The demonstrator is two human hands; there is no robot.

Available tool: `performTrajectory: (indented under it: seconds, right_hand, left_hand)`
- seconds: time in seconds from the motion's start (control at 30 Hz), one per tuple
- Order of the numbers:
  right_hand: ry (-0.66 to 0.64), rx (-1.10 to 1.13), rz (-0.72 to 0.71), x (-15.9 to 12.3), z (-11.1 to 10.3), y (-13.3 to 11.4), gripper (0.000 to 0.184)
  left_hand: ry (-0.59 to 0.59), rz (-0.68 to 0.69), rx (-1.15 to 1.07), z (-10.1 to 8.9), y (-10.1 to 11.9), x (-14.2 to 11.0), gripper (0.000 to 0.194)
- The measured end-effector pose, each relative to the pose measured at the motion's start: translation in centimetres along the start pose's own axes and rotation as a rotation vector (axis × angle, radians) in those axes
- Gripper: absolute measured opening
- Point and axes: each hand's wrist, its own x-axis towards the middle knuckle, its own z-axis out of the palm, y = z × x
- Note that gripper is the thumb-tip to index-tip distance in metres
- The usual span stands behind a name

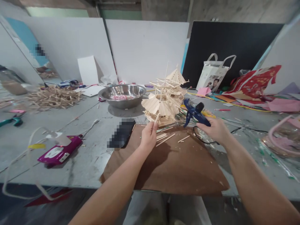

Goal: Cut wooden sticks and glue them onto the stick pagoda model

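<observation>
Between the fingers of my left hand (149, 136) is a short wooden stick (157, 118), pinched upright in front of a tiered pagoda model (161, 104) built from such sticks. My right hand (214, 129) is closed round a blue glue gun (195, 114), whose front end points left toward the model without touching it. Several loose sticks (166, 139) lie on a brown sheet (187, 168) below both hands. The pagoda's far side is hidden.
A dark phone (124, 134) lies left of the sheet, near a purple power strip (61, 150) with white cables. Behind are a steel bowl (125, 95) and a stick pile (55, 97). A white bag (212, 75) and red packaging (255, 82) stand back right.
</observation>
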Motion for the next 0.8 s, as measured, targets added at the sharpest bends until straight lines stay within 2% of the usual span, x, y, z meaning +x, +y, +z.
performTrajectory:
  seconds: [0.1, 0.2, 0.3, 0.4, 0.5, 0.63, 0.73, 0.8]
  right_hand:
    - [-0.149, 0.469, 0.029, -0.5, 1.5, -0.8, 0.028]
    - [-0.224, 0.844, 0.079, -0.9, 3.9, -1.3, 0.027]
    - [-0.201, 1.060, 0.150, -1.1, 5.9, -1.4, 0.020]
    - [-0.147, 1.220, 0.226, -1.4, 6.9, -1.4, 0.020]
    - [-0.224, 1.323, 0.191, -1.8, 7.2, -1.8, 0.020]
    - [-0.341, 1.344, 0.098, -2.2, 7.5, -2.4, 0.018]
    - [-0.224, 1.264, 0.084, -2.2, 7.7, -2.3, 0.014]
    - [-0.082, 1.142, 0.070, -2.0, 7.8, -1.8, 0.013]
  left_hand:
    - [-0.048, -0.001, -0.002, 0.6, 0.1, -0.6, 0.033]
    - [-0.143, 0.023, -0.003, 1.3, 0.1, -1.0, 0.034]
    - [-0.258, 0.022, 0.006, 2.0, 0.0, -1.3, 0.037]
    - [-0.284, 0.012, 0.009, 2.4, 0.3, -1.5, 0.039]
    - [-0.304, 0.030, -0.027, 2.7, 0.7, -1.7, 0.038]
    - [-0.384, 0.046, -0.082, 3.1, 1.0, -2.1, 0.038]
    - [-0.407, 0.082, -0.100, 3.4, 0.9, -2.0, 0.035]
    - [-0.354, 0.082, -0.063, 3.6, 0.7, -1.8, 0.034]
